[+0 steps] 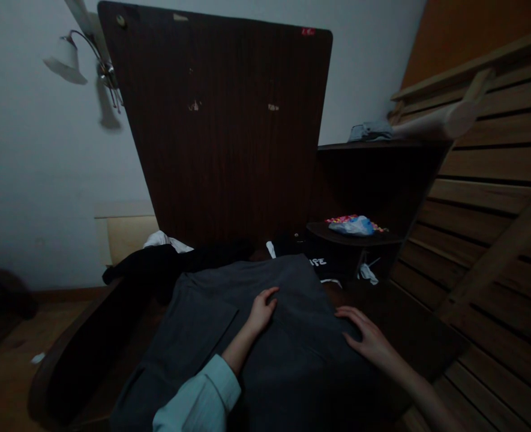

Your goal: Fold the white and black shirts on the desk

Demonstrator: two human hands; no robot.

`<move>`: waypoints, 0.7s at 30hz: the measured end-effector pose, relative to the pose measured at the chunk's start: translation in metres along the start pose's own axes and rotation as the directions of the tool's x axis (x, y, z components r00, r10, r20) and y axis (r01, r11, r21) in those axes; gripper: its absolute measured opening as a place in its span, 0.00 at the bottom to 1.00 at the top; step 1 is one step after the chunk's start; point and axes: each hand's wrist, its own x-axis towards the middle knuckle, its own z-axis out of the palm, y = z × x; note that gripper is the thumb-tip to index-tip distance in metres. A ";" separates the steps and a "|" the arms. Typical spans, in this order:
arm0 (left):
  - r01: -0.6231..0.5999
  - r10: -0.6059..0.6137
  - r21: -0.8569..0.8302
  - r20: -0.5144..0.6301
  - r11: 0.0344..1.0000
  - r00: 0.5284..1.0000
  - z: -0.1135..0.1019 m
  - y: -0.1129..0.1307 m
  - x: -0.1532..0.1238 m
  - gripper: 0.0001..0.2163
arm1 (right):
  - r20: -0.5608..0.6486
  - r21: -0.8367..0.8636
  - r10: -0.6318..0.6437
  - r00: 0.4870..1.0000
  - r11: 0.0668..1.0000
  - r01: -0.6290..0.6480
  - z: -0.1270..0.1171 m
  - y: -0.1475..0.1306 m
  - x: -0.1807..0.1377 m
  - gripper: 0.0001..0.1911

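A dark grey garment (287, 330), its exact kind hard to make out in the dim light, lies spread out in front of me with a folded flap on its left side. On the middle of the cloth rests my left hand (263, 309), fingers stretched out, with a light green sleeve behind it. My right hand (364, 333) touches the garment's right edge, thumb and fingers apart. Neither hand grips anything that I can see. Behind the grey cloth is a black garment (305, 252) with white lettering.
A tall dark wooden panel (229, 132) stands behind the clothes. At right, a small shelf (359, 242) holds a plastic bag (355, 225), beside a slatted wooden frame (494, 198). More dark clothing (148, 267) lies at left, near a curved dark wooden edge (62, 360). A wall lamp (67, 60) hangs upper left.
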 end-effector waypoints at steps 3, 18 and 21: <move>0.010 -0.010 -0.023 -0.012 1.000 1.000 -0.001 -0.001 0.000 0.17 | 0.016 0.023 0.036 0.999 0.999 -0.037 0.004 -0.004 0.002 0.14; -0.085 0.085 0.003 0.055 0.996 0.995 -0.003 0.010 -0.005 0.15 | -0.049 0.098 0.154 0.987 0.984 -0.149 -0.001 0.002 -0.010 0.17; -0.065 0.064 0.017 0.060 0.998 0.996 -0.004 0.010 -0.004 0.16 | -0.114 0.087 0.234 0.966 0.970 -0.225 0.005 -0.001 -0.010 0.17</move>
